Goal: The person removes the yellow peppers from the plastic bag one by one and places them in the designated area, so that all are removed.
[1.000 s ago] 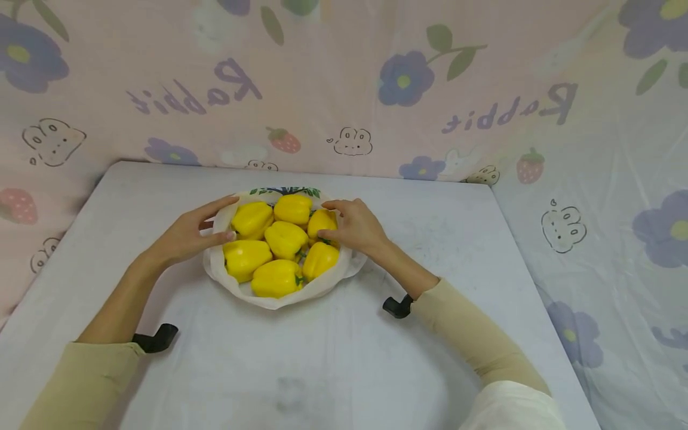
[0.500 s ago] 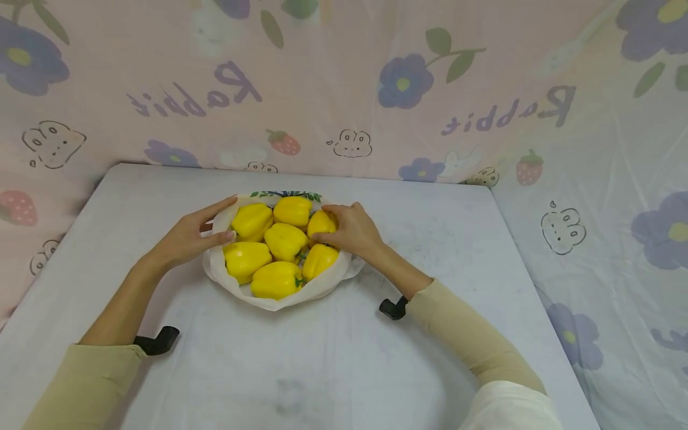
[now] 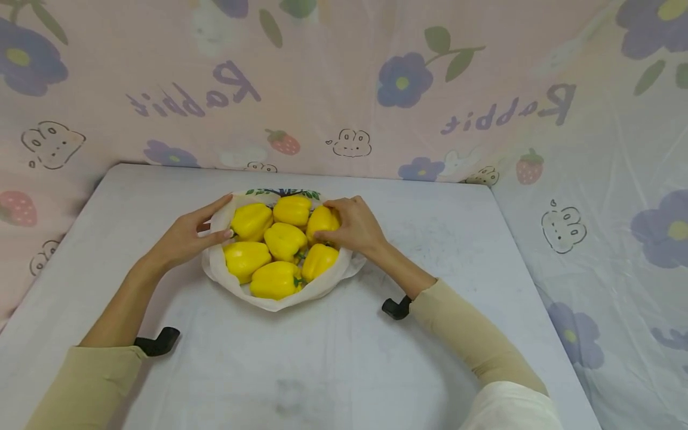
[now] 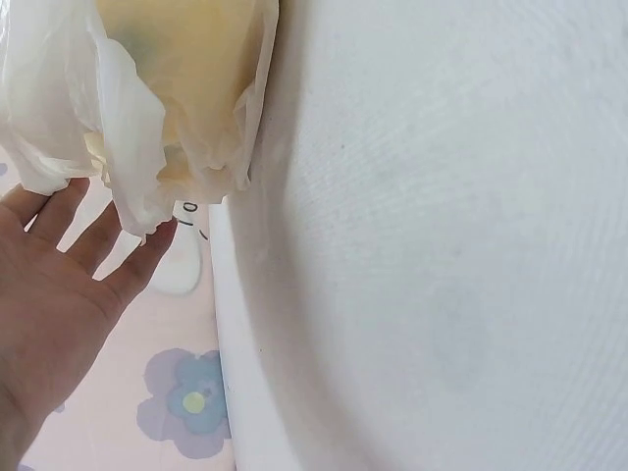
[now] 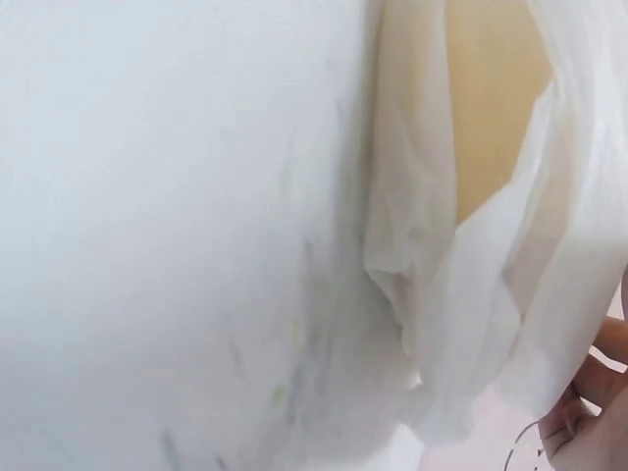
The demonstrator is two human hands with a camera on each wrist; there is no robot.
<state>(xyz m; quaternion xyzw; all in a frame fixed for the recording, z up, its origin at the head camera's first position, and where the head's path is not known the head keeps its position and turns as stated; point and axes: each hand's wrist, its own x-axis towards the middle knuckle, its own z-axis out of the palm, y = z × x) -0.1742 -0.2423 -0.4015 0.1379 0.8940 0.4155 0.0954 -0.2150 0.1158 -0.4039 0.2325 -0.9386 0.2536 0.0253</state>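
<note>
A thin white plastic bag [image 3: 275,303] with a leafy print on its back rim stands wide-mouthed on the table. Several yellow bell peppers [image 3: 286,242] lie inside, some with green stems showing. My left hand [image 3: 190,234] holds the left rim, thumb over the edge and fingers along the outside. In the left wrist view, its fingertips go behind the crumpled plastic. At the opposite rim, my right hand [image 3: 357,227] holds the bag, its thumb reaching inside over the rightmost pepper [image 3: 325,221]. Bent fingers [image 5: 589,388] press against the bag's outside in the right wrist view.
The white table [image 3: 344,370] carries grey smudges right of the bag. A curtain [image 3: 322,71] printed with rabbits, flowers and strawberries hangs behind and at the sides. Black wrist mounts [image 3: 158,342] protrude beside both forearms.
The right hand's thumb first moves in over the rightmost pepper, then draws back slightly, and more of that pepper shows. The left hand shifts a little left with the rim.
</note>
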